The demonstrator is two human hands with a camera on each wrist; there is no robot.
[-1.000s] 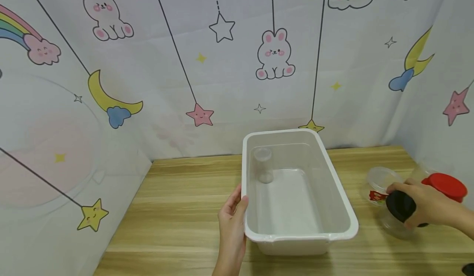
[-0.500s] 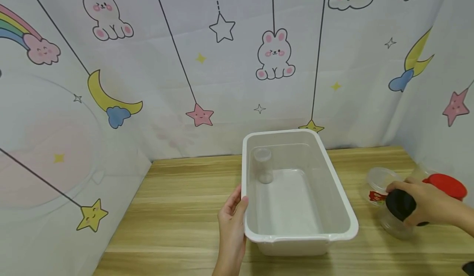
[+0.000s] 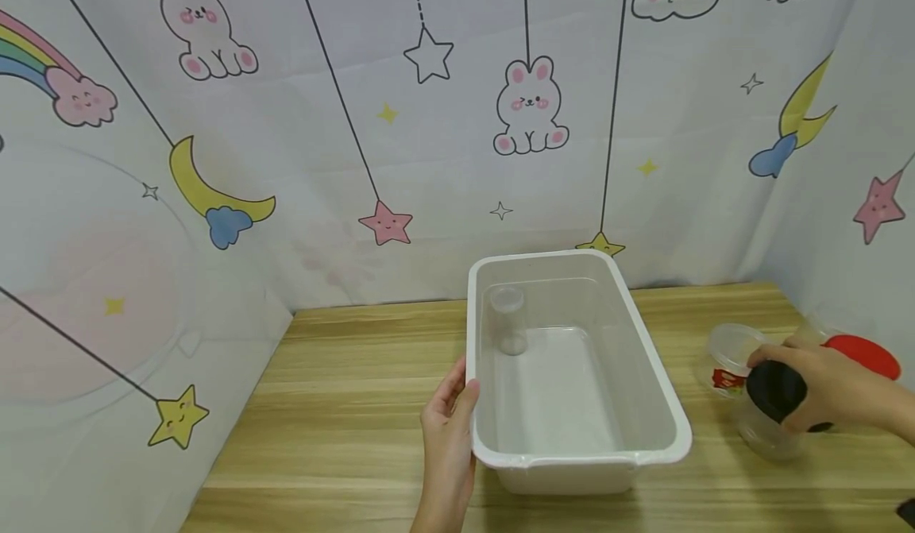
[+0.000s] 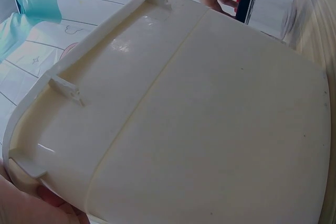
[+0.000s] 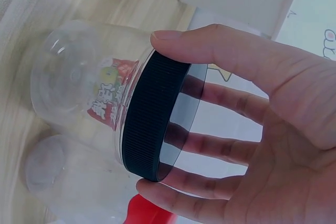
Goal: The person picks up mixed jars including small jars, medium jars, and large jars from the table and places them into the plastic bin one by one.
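A clear jar (image 3: 766, 438) stands on the table at the right, and my right hand (image 3: 832, 382) grips its ribbed black lid (image 5: 155, 114). In the right wrist view the thumb lies on one side of the lid and the fingers spread around the other. My left hand (image 3: 446, 442) holds the left side of a white plastic bin (image 3: 579, 463) near its front corner, thumb at the rim. Inside the bin, by its far left corner, a small clear jar (image 3: 510, 325) stands upright. The left wrist view shows mostly the bin's outer wall (image 4: 210, 114).
Just behind the gripped jar is a clear tub with a translucent lid (image 3: 735, 346) and a red label. A container with a red lid (image 3: 865, 356) stands beyond my right hand, partly hidden. A patterned cloth (image 3: 429, 160) hangs behind the wooden table (image 3: 343, 406).
My right hand and the black lid have shifted very slightly to the right, covering more of the red lid. My left hand and the bin stay in place.
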